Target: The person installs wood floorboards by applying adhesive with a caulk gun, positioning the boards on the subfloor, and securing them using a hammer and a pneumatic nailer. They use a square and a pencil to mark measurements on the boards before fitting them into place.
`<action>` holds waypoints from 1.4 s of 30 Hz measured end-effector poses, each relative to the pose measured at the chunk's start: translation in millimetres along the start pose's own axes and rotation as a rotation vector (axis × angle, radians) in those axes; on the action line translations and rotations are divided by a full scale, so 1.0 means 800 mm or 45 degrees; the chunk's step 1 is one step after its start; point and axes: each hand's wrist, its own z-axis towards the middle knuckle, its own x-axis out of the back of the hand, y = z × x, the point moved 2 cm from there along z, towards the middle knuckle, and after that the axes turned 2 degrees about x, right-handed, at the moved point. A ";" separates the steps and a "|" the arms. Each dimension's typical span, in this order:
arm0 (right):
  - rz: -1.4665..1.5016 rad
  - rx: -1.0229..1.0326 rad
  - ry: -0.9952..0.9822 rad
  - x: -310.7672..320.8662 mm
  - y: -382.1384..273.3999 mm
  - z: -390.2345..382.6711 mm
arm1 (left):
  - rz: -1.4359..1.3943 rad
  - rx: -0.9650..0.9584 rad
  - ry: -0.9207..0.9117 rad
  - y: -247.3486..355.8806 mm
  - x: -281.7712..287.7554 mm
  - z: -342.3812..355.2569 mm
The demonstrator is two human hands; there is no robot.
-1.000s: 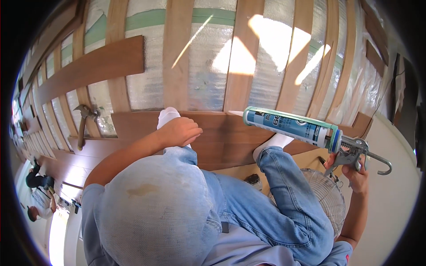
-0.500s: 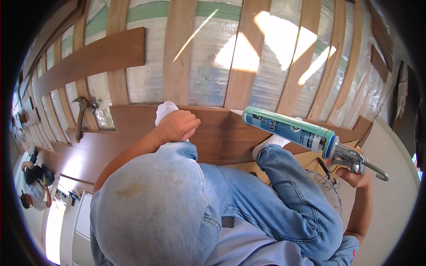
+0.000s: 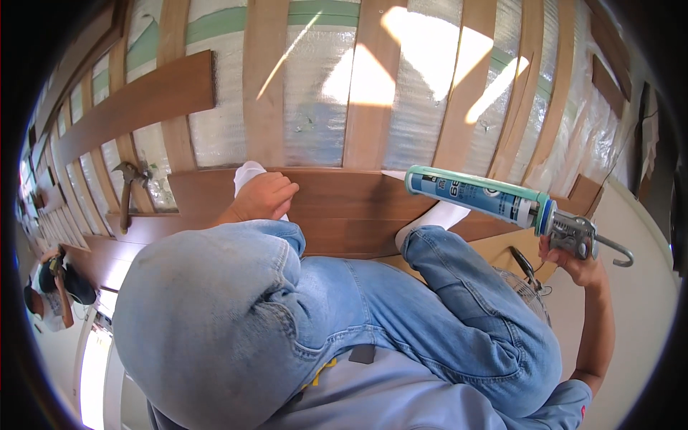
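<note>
My right hand (image 3: 573, 261) is closed on the handle of a metal caulking gun (image 3: 582, 236) loaded with a blue and mint sealant tube (image 3: 476, 193). Its pale nozzle (image 3: 393, 174) lies at the upper edge of a brown floor plank (image 3: 337, 193), over the wooden battens. My left hand (image 3: 265, 195) rests with curled fingers beside my white-socked left foot (image 3: 247, 175); whatever is under those fingers is hidden. My other socked foot (image 3: 437, 218) lies on the planks below the tube.
Battens (image 3: 369, 129) cross foil-covered insulation with sunlit patches. A loose plank (image 3: 143, 97) and a hammer (image 3: 125, 193) lie at the left. A wire fan guard (image 3: 530, 301) is behind my right leg. A co-worker (image 3: 54, 297) crouches at the far left.
The nozzle has shifted right along the plank edge with my right hand. The view has moved slightly relative to the floor. The co-worker has changed posture.
</note>
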 end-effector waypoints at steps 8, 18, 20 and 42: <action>0.275 0.019 0.240 0.080 0.087 -0.046 | 0.047 0.061 0.017 -0.004 -0.009 0.004; 0.200 -0.125 0.432 0.176 0.182 -0.119 | 0.160 0.119 0.049 -0.027 -0.036 -0.014; 0.202 -0.173 0.491 0.196 0.203 -0.139 | 0.159 0.242 -0.020 -0.033 -0.045 -0.019; 0.406 -0.136 0.824 0.265 0.314 -0.235 | 0.313 0.537 -0.302 -0.088 -0.066 -0.053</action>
